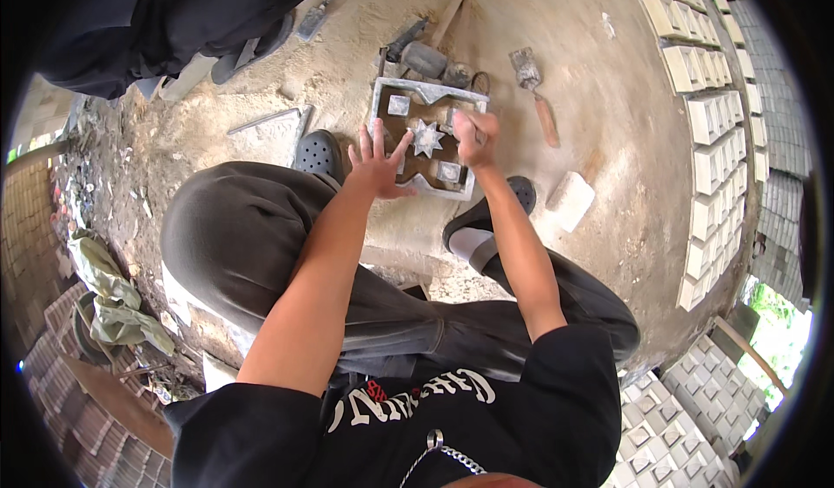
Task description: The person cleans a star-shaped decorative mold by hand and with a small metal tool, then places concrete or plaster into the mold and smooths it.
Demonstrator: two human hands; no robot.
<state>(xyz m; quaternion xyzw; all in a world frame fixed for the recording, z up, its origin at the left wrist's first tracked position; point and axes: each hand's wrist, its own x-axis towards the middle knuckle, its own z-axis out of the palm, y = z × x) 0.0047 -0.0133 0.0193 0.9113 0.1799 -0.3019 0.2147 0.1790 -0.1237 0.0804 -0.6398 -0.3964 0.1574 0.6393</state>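
On the ground between my feet lies a square grey metal mould frame [450,194] with notched inner edges. Inside it sit a star-shaped piece [426,138] at the centre and small square blocks, one [399,105] at the far left and another [448,171] at the near right. My left hand [377,168] rests with spread fingers over the frame's left side, its fingertips reaching toward the star. Over the right side, my right hand [476,138] is closed, fingers curled in. Whatever it grips, if anything, is hidden by the fingers.
Just beyond the frame lie a mallet [424,59] and other tools. A trowel [526,69] and a pale block [571,200] are at right. Rows of cast blocks [718,154] line the far right. Another person's legs [217,10] are at upper left, near an angled metal bar [304,123].
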